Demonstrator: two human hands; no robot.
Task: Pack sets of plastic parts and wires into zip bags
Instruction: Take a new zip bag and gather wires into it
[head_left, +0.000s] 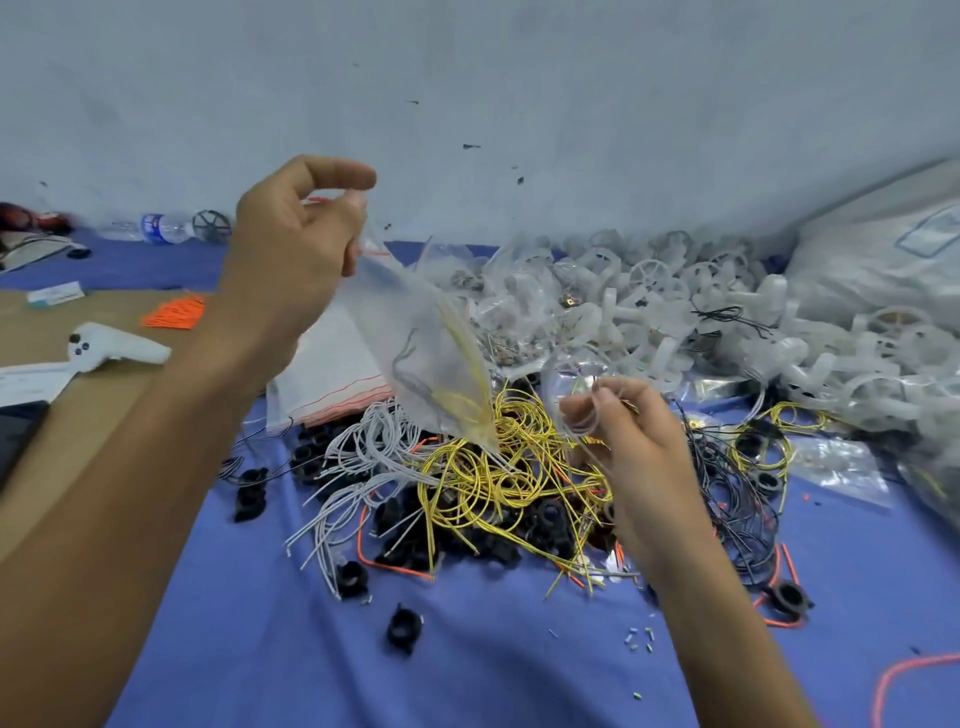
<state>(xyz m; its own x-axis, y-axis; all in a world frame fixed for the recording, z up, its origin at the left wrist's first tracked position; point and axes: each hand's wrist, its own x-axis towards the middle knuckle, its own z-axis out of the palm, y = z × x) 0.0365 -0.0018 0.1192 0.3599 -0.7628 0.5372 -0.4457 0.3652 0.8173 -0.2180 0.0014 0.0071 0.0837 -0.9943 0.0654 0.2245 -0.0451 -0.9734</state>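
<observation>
- Which containers show, and what do they hold?
- A clear plastic zip bag with a red seal strip (415, 343) hangs tilted over the middle of the blue-covered bench (467, 665). A few thin yellow wires and a grey one lie inside it. A flat stack of empty clear zip bags (322, 379) lies behind it, toward the left edge.
- Who holds the bag?
- The left hand (291, 244). Its fingers (337, 176) pinch the top corner at the red strip. The bottom corner hangs just above a tangle of loose yellow wires (498, 478).
- And the right hand?
- The right hand (628, 447) is just beside that bottom corner, not touching it. Its fingers are curled on a thin clear piece (569, 384); I cannot tell what it is.
- What else?
- Loose white wires (358, 467) and black plastic rings (519, 530) lie mid-bench. White plastic wheel parts (727, 312) are heaped along the far edge, toward the right.
</observation>
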